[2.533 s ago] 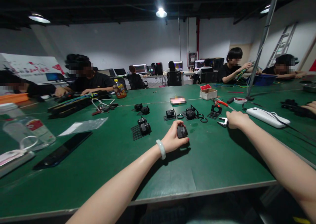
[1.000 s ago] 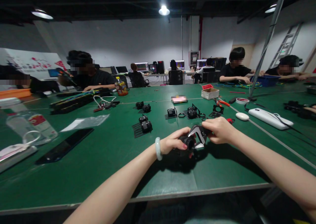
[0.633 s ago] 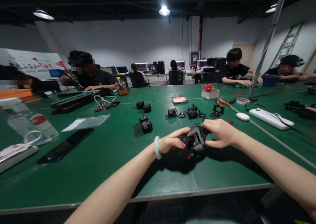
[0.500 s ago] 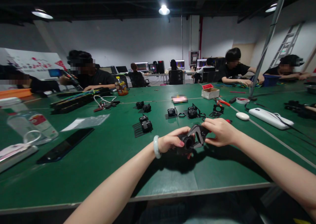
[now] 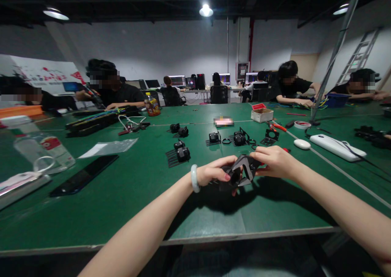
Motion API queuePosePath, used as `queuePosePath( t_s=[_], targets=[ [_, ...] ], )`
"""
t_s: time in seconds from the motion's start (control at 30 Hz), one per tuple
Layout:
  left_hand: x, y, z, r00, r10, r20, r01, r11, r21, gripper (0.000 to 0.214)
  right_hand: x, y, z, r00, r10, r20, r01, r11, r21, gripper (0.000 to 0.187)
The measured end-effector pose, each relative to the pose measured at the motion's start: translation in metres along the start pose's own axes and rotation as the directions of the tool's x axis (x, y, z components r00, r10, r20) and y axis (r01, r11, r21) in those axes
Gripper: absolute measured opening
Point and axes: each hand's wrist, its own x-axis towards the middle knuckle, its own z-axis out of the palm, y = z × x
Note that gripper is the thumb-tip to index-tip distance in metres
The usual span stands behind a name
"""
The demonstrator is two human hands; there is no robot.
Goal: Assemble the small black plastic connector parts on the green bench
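My left hand (image 5: 217,172) is closed around a black part with a round, hollow barrel (image 5: 234,177), thumb pressed on its side. In my right hand (image 5: 274,162) is a dark adjustable wrench (image 5: 249,167), gripped near its head. Its open jaws point left, right beside the barrel; whether they touch it I cannot tell. Fingers hide much of the wrench's handle. Beyond the hands lie several similar black finned assemblies (image 5: 183,154), a black ring (image 5: 226,141) and a black square plate with a round hole (image 5: 271,135).
On the green table (image 5: 137,212) lie a phone (image 5: 85,175), a plastic bag (image 5: 110,147) and a clear bottle (image 5: 45,146) at left. At right are red-handled pliers (image 5: 278,127), a white mouse-like object (image 5: 302,144), a white power bank-like case (image 5: 336,147) and a pole (image 5: 336,53). Co-workers sit across.
The view has shifted slightly, so the scene sits a little further right. The wrench jaws have tilted slightly beside the barrel. Both hands keep their hold.
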Motion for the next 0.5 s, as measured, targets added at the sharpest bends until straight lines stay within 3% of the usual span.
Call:
queuePosePath(
  t_s=[0.3, 0.5],
  targets=[
    [0.0005, 0.0024, 0.0027, 1.0, -0.008, 0.029, 0.005, 0.994, 0.106, 0.048, -0.0008, 0.0015, 0.0028, 0.999, 0.003, 0.033, -0.002, 0.999, -0.038, 0.036],
    [0.0027, 0.0044, -0.0032, 0.992, 0.121, -0.042, -0.101, 0.941, 0.322, 0.043, 0.0009, -0.0057, -0.0002, 1.0, 0.03, 0.002, -0.03, 1.0, -0.002, 0.058]
  ],
)
